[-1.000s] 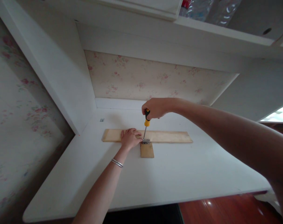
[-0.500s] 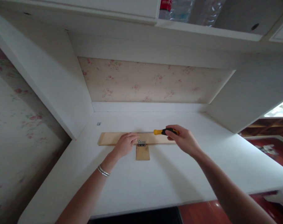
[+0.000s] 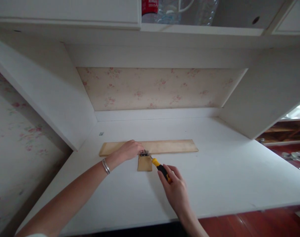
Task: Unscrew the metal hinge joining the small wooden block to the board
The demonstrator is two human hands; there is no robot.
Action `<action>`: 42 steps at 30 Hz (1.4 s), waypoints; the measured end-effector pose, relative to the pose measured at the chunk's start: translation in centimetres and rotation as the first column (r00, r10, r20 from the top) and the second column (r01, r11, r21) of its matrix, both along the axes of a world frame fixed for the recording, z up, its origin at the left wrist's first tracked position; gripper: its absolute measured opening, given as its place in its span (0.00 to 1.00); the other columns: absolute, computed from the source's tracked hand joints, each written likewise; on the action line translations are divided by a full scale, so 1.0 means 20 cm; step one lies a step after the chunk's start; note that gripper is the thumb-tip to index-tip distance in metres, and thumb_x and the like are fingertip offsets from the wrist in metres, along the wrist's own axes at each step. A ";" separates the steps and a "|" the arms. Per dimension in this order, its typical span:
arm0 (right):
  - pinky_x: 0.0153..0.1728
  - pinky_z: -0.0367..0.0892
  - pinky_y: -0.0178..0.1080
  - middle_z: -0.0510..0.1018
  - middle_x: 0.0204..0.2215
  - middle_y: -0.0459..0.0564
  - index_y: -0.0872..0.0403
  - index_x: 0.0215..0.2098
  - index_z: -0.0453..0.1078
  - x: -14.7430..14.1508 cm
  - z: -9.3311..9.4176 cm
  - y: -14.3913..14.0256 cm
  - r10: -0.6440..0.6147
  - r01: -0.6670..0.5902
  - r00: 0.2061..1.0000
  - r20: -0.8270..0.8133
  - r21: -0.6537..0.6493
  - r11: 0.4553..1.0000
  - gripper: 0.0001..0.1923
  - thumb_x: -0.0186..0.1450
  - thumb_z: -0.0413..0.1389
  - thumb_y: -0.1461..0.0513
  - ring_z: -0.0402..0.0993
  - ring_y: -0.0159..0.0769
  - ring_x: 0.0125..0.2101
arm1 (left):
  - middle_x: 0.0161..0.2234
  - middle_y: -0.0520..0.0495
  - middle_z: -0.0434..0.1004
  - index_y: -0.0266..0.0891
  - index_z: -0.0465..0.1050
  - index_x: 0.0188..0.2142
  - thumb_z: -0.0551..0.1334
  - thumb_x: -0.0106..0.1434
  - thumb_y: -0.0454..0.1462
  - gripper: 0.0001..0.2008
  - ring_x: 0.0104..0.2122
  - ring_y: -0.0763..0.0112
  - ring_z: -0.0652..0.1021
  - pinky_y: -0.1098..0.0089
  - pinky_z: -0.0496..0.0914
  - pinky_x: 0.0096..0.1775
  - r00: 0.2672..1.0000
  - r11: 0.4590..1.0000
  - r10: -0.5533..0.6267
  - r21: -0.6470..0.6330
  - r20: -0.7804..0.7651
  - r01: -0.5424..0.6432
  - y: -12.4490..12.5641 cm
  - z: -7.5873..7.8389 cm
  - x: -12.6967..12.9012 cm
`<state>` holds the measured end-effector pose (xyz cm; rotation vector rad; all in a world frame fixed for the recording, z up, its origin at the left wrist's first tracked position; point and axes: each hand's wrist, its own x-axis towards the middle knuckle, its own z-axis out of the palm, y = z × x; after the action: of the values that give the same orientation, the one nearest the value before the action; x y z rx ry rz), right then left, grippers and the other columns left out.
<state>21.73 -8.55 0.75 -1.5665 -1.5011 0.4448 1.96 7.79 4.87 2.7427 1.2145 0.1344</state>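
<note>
A long pale wooden strip (image 3: 169, 146) lies across the white desk (image 3: 214, 177), with a small wooden block (image 3: 144, 163) joined to it by a metal hinge (image 3: 144, 153). My left hand (image 3: 126, 150) rests on the strip just left of the hinge, its fingertips touching it. My right hand (image 3: 173, 189) grips a screwdriver (image 3: 160, 168) with a yellow and black handle, held low and slanted, its tip pointing at the hinge.
The desk sits in a white alcove with floral wallpaper (image 3: 152, 87) at the back and side panels left and right. A shelf overhead carries plastic bottles (image 3: 169, 10). Red-brown floor (image 3: 251, 223) shows beyond the desk's front edge.
My right hand swung the screwdriver from upright on the hinge, out to the right, then down to the near side, now pointing at the hinge. My left hand stayed on the strip.
</note>
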 end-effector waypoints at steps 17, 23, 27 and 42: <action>0.27 0.72 0.39 0.71 0.41 0.50 0.45 0.53 0.67 -0.12 -0.08 -0.06 0.050 -0.039 0.982 0.182 -0.062 0.997 0.17 0.67 0.47 0.58 0.75 0.37 0.29 | 0.35 0.39 0.78 0.37 0.74 0.37 0.43 0.70 0.41 0.23 0.35 0.61 0.78 0.64 0.67 0.38 0.973 0.948 0.203 0.270 -0.111 -0.167 -0.02 -0.01 0.08; 0.39 0.71 0.36 0.72 0.41 0.50 0.49 0.48 0.69 -0.08 -0.15 -0.01 0.062 -0.061 0.998 0.033 -0.048 0.997 0.15 0.64 0.51 0.56 0.75 0.36 0.37 | 0.40 0.45 0.78 0.41 0.74 0.38 0.49 0.67 0.48 0.19 0.39 0.65 0.77 0.69 0.66 0.39 0.908 0.881 0.419 0.234 0.023 -0.412 0.09 0.07 -0.15; 0.43 0.68 0.36 0.73 0.44 0.50 0.50 0.46 0.67 -0.05 -0.15 0.02 0.054 -0.055 0.998 -0.011 -0.082 0.995 0.13 0.63 0.52 0.56 0.72 0.36 0.42 | 0.38 0.48 0.79 0.44 0.76 0.36 0.54 0.63 0.47 0.15 0.37 0.64 0.77 0.70 0.66 0.35 0.776 0.762 0.627 0.157 0.059 -0.628 0.22 0.00 -0.47; 0.24 0.60 0.34 0.75 0.28 0.46 0.51 0.47 0.65 -0.06 -0.14 0.03 0.058 -0.086 0.993 -0.101 -0.309 0.947 0.19 0.63 0.52 0.50 0.65 0.32 0.21 | 0.44 0.40 0.78 0.40 0.77 0.44 0.53 0.62 0.44 0.19 0.42 0.54 0.76 0.63 0.68 0.40 0.561 0.552 0.827 0.127 0.044 -0.824 0.39 -0.25 -1.15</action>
<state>20.46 -7.99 -2.00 -1.7112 -1.4735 0.8196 -21.12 15.57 -0.04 1.9747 2.4897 0.2853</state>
